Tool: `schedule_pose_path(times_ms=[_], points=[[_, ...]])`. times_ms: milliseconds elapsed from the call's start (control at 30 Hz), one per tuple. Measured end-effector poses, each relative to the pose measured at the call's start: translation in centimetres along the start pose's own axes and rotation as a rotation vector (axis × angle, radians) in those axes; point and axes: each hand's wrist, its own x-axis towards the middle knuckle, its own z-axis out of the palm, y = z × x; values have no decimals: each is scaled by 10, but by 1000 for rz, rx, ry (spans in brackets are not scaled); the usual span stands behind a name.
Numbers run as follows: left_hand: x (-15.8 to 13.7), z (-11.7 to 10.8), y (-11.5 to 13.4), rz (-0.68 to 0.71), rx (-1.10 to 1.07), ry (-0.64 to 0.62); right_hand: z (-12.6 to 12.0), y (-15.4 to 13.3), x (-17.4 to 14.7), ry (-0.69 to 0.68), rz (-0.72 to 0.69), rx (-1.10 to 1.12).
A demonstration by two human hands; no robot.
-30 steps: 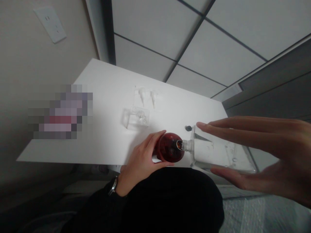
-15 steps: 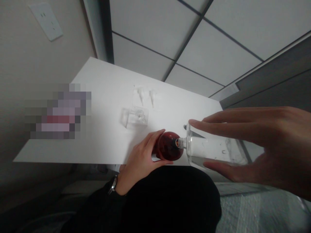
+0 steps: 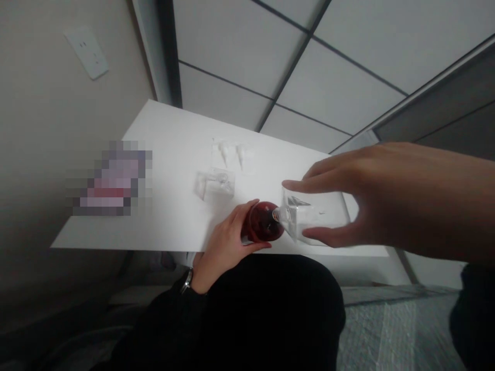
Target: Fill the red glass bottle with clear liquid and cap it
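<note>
My left hand (image 3: 226,232) is wrapped round a dark red, see-through bottle (image 3: 253,224) near the table's front edge, thumb on the near side and fingers on the far side. From the right, my right hand (image 3: 371,193) grips a clear, square-sided bottle (image 3: 323,214) between thumb and fingers. This clear bottle is tilted over, its threaded neck pointing left at the top of the red bottle. Whether liquid is flowing I cannot tell. Beyond my left hand lies a clear, box-like piece (image 3: 220,183). Two white pump heads (image 3: 224,153) rest farther back.
The white table (image 3: 170,206) has its front edge close to my lap. A blurred-out, pinkish object (image 3: 112,178) is at its left end. A wall with a socket plate (image 3: 87,51) stands on the left, and white panels (image 3: 232,46) rise behind the table.
My right hand and the clear bottle sit higher and farther left in view, with the clear bottle's base looking smaller. My left hand stays round the red bottle. The camera view has shifted slightly.
</note>
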Motion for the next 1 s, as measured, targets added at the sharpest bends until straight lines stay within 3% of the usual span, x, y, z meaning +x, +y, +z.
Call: schedule_pose_path(times_ms=[100, 267, 467, 600, 867, 1000], points=[[0, 0, 1, -24, 21, -4, -8, -9, 7, -151, 15, -94], [-2, 0, 5, -49, 78, -7, -23, -24, 15, -249, 85, -87], [-3, 4, -3, -44, 60, 11, -31, -27, 20, -277, 29, -18], [-2, 9, -18, -52, -11, 43, -31, -32, 28, -300, 94, -30], [1, 9, -30, -56, -113, 42, -10, -9, 56, -229, 138, 255], [1, 9, -32, -61, -113, 48, -10, -9, 63, -225, 107, 246]])
